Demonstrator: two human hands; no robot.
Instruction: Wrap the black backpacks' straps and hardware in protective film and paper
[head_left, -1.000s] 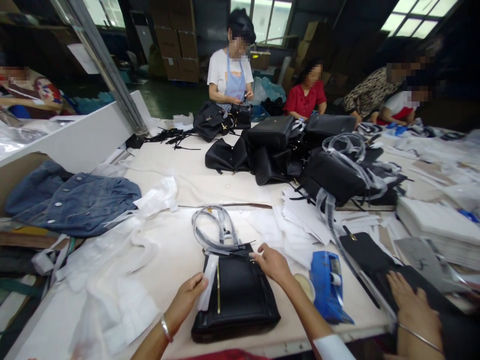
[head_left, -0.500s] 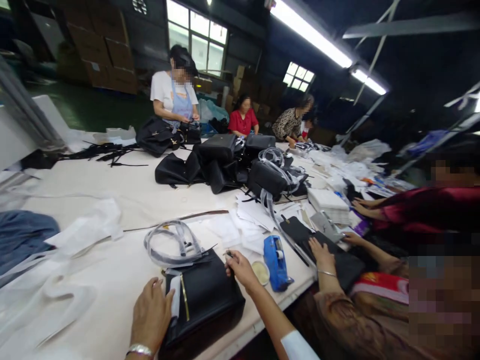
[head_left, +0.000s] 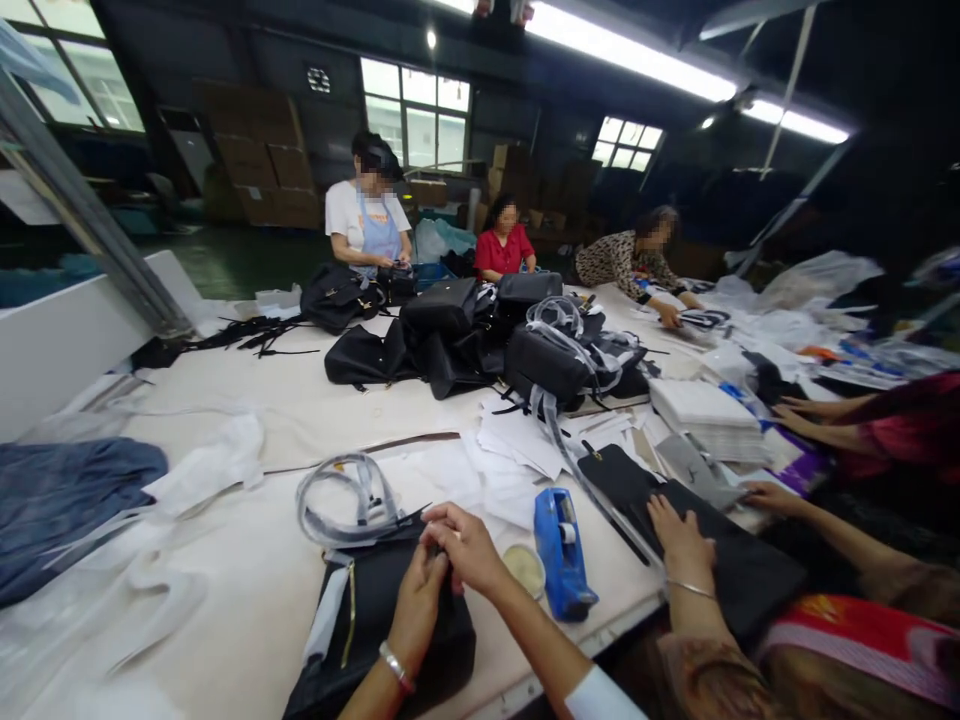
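A black leather-look bag lies before me on the table, with a gold zip and a white wrapped strip along its left side. Over its far right part my left hand and my right hand meet, fingertips pinched together. Whatever small thing they may hold is hidden by the fingers. Clear-wrapped straps lie coiled at the bag's far edge. Right of my right hand are a roll of tape and a blue tape dispenser.
Black bags are heaped mid-table. White paper sheets and a white stack lie to the right. A co-worker's hand rests on a flat black piece. Blue cloth lies left. Other people work across the table.
My left hand has left the bag's left side and come up to meet my right hand. The camera view has turned a little left. A person at the far right reaches further forward.
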